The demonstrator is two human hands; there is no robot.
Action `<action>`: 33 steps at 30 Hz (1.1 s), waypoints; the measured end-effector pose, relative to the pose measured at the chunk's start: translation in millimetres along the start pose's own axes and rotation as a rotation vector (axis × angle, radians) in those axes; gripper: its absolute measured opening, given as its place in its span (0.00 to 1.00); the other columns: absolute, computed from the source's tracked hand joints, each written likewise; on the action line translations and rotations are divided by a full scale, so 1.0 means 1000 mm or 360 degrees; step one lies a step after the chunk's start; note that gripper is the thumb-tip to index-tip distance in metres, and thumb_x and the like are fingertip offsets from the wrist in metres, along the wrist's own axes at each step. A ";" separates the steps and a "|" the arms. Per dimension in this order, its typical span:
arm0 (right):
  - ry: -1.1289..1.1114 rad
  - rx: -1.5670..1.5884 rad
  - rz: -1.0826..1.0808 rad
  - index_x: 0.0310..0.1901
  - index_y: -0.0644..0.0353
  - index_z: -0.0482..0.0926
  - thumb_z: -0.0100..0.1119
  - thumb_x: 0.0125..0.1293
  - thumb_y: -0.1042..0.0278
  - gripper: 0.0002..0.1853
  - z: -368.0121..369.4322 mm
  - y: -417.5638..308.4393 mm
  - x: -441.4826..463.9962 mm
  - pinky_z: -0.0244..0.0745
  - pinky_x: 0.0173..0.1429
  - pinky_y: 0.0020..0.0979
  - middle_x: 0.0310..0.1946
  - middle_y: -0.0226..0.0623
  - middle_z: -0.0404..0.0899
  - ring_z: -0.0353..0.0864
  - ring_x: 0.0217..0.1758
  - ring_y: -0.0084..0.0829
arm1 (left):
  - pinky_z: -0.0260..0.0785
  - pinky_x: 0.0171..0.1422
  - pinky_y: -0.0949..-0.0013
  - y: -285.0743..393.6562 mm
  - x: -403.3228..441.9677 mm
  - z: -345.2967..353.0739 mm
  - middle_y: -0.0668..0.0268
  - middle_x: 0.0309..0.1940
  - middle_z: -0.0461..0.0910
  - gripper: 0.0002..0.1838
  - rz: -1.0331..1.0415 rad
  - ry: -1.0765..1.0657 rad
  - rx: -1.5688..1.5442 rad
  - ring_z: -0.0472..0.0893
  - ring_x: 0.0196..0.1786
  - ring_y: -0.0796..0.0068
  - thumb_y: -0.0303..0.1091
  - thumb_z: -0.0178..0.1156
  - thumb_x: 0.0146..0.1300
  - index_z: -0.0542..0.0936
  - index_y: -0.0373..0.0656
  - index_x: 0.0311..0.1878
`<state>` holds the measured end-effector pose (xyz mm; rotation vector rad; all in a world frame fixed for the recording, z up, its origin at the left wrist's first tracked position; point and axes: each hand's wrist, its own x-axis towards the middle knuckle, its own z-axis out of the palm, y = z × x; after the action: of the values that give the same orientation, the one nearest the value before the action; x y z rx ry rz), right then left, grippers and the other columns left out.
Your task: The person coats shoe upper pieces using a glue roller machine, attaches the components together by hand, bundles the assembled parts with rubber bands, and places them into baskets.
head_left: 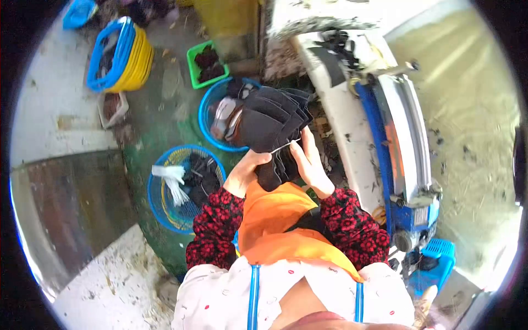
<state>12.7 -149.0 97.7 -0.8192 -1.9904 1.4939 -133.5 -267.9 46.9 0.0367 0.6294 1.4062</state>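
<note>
A thick stack of black fabric pieces (269, 121) is held out in front of my body, its layers fanned at the far end. A thin white string or strip (284, 146) crosses it near my thumbs. My left hand (248, 169) grips the stack's near left side, with the thumb on top. On the right side my right hand (309, 164) is closed around it, thumb near the white strip. The fingers under the stack are hidden. More black fabric (276, 171) hangs below the strip, over the orange apron (275, 212).
Just beyond the stack is a blue basin (204, 116). A blue basket (155, 206) at left holds white strips (173, 181) and black pieces. A green basket (193, 69) and nested yellow-blue baskets (132, 60) stand farther off. A long blue-and-white machine (401, 143) lies at right.
</note>
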 end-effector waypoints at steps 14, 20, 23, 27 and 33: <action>0.1043 -0.0923 -0.0475 0.51 0.58 0.78 0.62 0.57 0.70 0.18 -0.134 -0.046 -0.079 0.70 0.50 0.32 0.46 0.39 0.73 0.73 0.47 0.40 | 0.71 0.59 0.66 -0.015 0.082 0.091 0.58 0.58 0.76 0.29 -0.0291 -0.0187 0.0565 0.79 0.55 0.62 0.35 0.55 0.62 0.68 0.40 0.67; 0.0618 -0.0814 -0.0448 0.32 0.59 0.78 0.60 0.58 0.71 0.03 -0.143 -0.049 -0.090 0.67 0.34 0.28 0.42 0.36 0.76 0.74 0.34 0.32 | 0.61 0.68 0.70 0.026 0.090 0.173 0.61 0.64 0.72 0.32 -0.0590 -0.0853 0.1014 0.72 0.63 0.68 0.28 0.59 0.54 0.70 0.40 0.66; -0.0353 0.0362 0.0305 0.36 0.63 0.82 0.54 0.63 0.72 0.07 -0.156 -0.064 -0.116 0.65 0.30 0.25 0.40 0.34 0.78 0.72 0.29 0.26 | 0.62 0.68 0.70 0.061 0.156 0.116 0.61 0.64 0.72 0.36 -0.0993 -0.1469 0.1380 0.71 0.65 0.68 0.25 0.65 0.47 0.72 0.37 0.64; 0.0014 0.1041 0.0247 0.46 0.65 0.82 0.48 0.66 0.74 0.13 -0.162 -0.086 -0.135 0.64 0.30 0.22 0.35 0.33 0.78 0.71 0.26 0.23 | 0.64 0.66 0.69 0.045 0.151 0.137 0.63 0.59 0.76 0.38 -0.1399 -0.1517 0.1497 0.73 0.61 0.70 0.20 0.69 0.38 0.75 0.37 0.61; 0.0423 0.1357 -0.0188 0.58 0.67 0.77 0.45 0.67 0.77 0.20 -0.139 -0.125 -0.097 0.65 0.27 0.19 0.27 0.35 0.78 0.70 0.23 0.21 | 0.62 0.66 0.71 -0.003 0.143 0.174 0.66 0.56 0.78 0.38 -0.1522 -0.2196 0.1352 0.73 0.57 0.73 0.18 0.71 0.35 0.77 0.39 0.59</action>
<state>157.7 -155.1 249.5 -0.4742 -1.0186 1.8155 -51.7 -77.8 136.7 1.1204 -0.0399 -0.0713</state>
